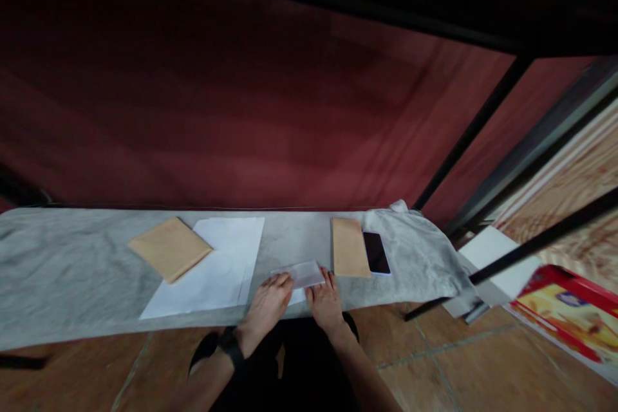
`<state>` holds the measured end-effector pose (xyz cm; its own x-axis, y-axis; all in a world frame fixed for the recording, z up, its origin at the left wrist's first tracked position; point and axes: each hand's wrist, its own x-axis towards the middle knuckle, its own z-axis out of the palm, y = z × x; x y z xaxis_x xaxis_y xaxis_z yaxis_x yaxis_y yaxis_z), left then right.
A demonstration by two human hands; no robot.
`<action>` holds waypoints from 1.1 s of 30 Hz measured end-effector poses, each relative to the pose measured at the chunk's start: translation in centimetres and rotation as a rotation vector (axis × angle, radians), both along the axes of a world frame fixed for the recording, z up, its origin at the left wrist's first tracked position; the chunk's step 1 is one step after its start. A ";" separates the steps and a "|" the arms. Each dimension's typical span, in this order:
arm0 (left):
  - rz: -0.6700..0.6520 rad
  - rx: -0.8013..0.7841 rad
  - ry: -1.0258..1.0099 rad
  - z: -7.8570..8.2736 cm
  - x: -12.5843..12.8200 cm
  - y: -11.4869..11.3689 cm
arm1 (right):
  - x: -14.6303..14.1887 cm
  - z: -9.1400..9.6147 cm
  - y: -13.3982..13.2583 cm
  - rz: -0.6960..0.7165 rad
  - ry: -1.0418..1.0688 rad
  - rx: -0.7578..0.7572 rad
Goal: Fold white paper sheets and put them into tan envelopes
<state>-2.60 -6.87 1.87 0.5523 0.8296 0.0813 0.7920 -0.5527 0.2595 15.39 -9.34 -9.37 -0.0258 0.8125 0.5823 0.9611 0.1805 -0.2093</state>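
Observation:
A folded sheet of white paper (305,273) lies in front of me near the table's front edge, with a lower flap showing between my hands. My left hand (271,299) is on its left part, fingers bent and pressed onto it. My right hand (326,301) holds the right edge, its thumb on the near side and its fingers at the corner. Just beyond the right hand is a brown envelope (349,247), lying flat. Left of my left hand, several flat white sheets (217,270) are spread out, partly under another brown envelope (171,248).
A phone (377,252) with a dark screen lies beside the right envelope. Grey cloth (62,270) covers the narrow table, bunched at its right end. A dark red panel (270,109) rises behind. White boxes (502,257) and a red-yellow box (570,312) stand at right.

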 end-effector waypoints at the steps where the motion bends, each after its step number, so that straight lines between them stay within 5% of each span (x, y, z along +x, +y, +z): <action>1: 0.012 -0.005 -0.010 -0.4 -0.1 -0.2 | 0.2 0.1 -0.2 0.011 0.012 -0.001; 9: 0.057 -0.032 -0.087 -2.6 -0.7 -0.5 | 2.4 0.7 -2.6 0.114 0.246 -0.094; 16: 0.264 -0.157 -0.141 -2.5 0.5 3.5 | 2.8 1.1 -2.9 0.146 0.421 -0.150; 22: 0.291 -0.247 -0.246 -2.8 0.8 6.3 | 2.8 1.5 -2.9 0.147 0.531 -0.156; 28: 0.287 -0.258 -0.450 0.3 0.4 7.9 | 3.7 1.9 -2.5 0.135 0.787 -0.236; 33: 0.189 0.094 -0.638 3.0 -0.3 7.2 | 3.8 1.9 -2.1 0.027 0.975 -0.251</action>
